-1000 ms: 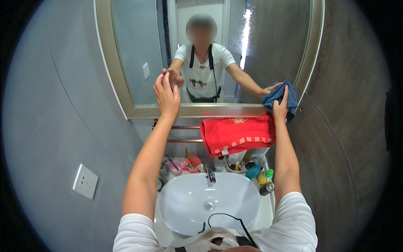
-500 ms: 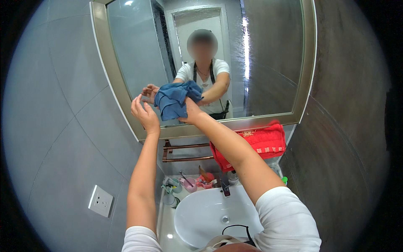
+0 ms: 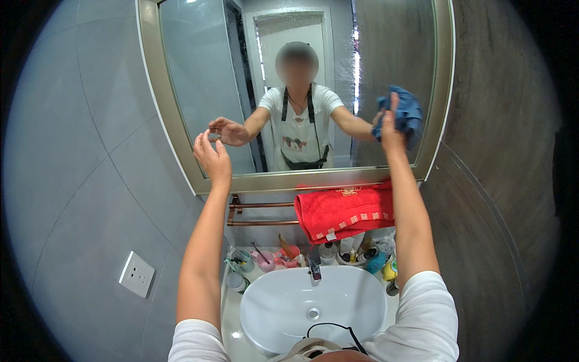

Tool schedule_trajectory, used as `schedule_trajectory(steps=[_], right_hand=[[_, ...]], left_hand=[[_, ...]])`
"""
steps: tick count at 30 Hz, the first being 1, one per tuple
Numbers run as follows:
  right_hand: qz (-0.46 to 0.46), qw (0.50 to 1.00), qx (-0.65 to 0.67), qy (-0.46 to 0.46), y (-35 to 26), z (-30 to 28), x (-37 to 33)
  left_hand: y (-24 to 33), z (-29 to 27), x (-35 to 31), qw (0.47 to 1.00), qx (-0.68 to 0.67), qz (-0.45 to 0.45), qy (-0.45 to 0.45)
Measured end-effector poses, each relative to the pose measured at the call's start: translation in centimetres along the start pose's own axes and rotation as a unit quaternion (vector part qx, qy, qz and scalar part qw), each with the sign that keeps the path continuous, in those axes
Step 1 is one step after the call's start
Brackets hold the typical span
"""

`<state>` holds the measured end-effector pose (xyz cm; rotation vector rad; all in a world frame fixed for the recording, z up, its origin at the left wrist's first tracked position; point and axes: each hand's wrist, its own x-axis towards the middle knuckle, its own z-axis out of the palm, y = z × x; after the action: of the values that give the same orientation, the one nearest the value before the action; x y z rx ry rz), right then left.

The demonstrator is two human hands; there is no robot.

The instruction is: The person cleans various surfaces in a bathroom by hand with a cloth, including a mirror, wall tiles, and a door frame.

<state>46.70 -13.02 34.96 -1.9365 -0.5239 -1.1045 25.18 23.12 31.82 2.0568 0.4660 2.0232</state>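
My right hand (image 3: pixel 393 134) holds a crumpled blue cloth (image 3: pixel 409 117) against the right part of the large mirror (image 3: pixel 392 48), close to its frame. The thumb points up along the cloth; the other fingers are mostly hidden behind it. At the lower left of the mirror, my left hand (image 3: pixel 214 160) is raised with its fingers apart and nothing in it. Its fingertips are near the glass, but I cannot tell whether they touch. Both hands and the cloth show as reflections in the glass.
Below the mirror, a red towel (image 3: pixel 338 211) hangs on a bronze rack (image 3: pixel 265 223). A white sink (image 3: pixel 259 301) with a dark faucet (image 3: pixel 314 268) stands underneath. Pink cups (image 3: pixel 264 260), bottles and small toiletries line the counter behind it. A socket plate (image 3: pixel 137 274) is on the left wall.
My right hand has swept the blue cloth from the mirror's lower middle across to its right side. The left hand stays raised at the left, almost unmoved.
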Motion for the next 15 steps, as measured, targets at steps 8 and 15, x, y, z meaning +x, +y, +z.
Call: schedule_trajectory(steps=[8,15], right_hand=[[0.131,0.988,0.056,0.066,2.5,-1.6,1.7],[-0.344,0.932,-0.053,0.099,-12.7,5.1,-4.8]], left_hand=[[0.4,0.2,0.8,1.000,-0.010,-0.001,-0.008],[1.2,-0.1,0.1,0.998,-0.040,0.026,-0.032]])
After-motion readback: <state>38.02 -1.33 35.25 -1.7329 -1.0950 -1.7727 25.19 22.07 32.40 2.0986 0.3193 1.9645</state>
